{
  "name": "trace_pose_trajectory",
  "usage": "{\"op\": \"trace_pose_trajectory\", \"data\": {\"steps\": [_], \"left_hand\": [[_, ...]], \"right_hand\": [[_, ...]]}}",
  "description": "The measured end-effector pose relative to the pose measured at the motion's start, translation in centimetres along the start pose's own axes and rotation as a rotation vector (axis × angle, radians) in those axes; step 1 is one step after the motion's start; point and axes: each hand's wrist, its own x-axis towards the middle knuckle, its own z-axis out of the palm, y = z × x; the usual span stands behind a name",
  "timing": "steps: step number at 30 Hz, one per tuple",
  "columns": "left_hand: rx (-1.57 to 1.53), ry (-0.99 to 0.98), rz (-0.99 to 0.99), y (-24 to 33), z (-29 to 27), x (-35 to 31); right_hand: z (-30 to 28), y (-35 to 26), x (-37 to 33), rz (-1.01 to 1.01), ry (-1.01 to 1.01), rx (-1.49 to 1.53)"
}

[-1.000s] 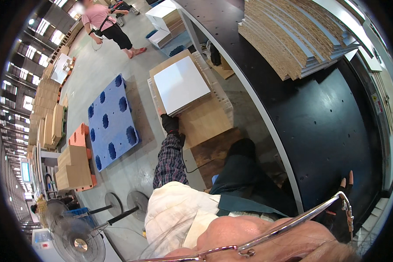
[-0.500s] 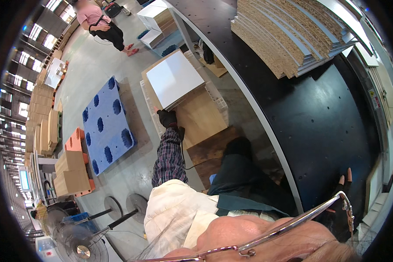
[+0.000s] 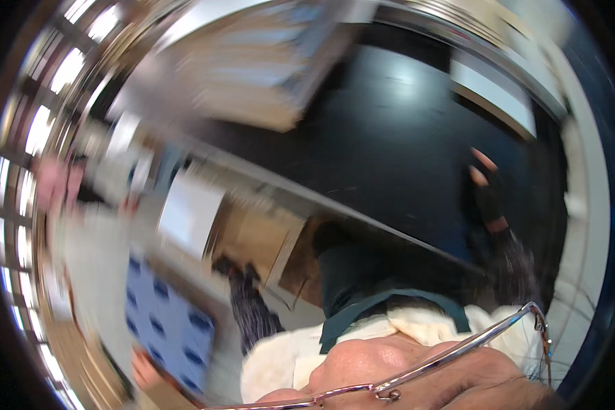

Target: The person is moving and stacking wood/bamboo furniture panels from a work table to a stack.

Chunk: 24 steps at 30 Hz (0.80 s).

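Beside a low stack topped with a white panel (image 3: 190, 213) and brown board (image 3: 253, 232) is my left hand (image 3: 229, 265), in a dark glove. Motion smears its fingers, so I cannot make out a grip. My right hand (image 3: 484, 188), in a dark glove with bare fingertips, is over the black tabletop (image 3: 403, 171). Two of its fingers stretch out and nothing shows in them. Whether it rests on the surface is unclear. Past it, toward the far right side of the table, lies a white-topped board (image 3: 492, 89).
A blurred pile of particleboard panels (image 3: 246, 75) sits on the table's left part. On the floor at left lies a blue pallet (image 3: 164, 321), with an orange object (image 3: 145, 369) near it. A person in pink (image 3: 58, 181) stands farther off at left.
The whole view has swung toward the right, blurring much of it. More of the table and my right forearm now show. The white-topped board has come into clear view.
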Motion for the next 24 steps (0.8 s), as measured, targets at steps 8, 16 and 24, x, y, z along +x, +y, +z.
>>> {"op": "trace_pose_trajectory", "data": {"steps": [8, 16, 24], "left_hand": [[-0.858, -0.007, 0.347, 20.3, -5.6, -3.5], [-1.172, -0.922, 0.643, 45.6, -17.2, -14.0], [-0.866, -1.655, 0.563, 65.5, -6.0, -29.5]], "right_hand": [[-3.6, 0.7, -0.3, 0.357, -0.201, 0.482], [-11.6, 2.7, 3.0, 0.21, 0.06, 0.332], [-12.6, 18.5, 12.1, 0.344, 0.276, 0.112]]}}
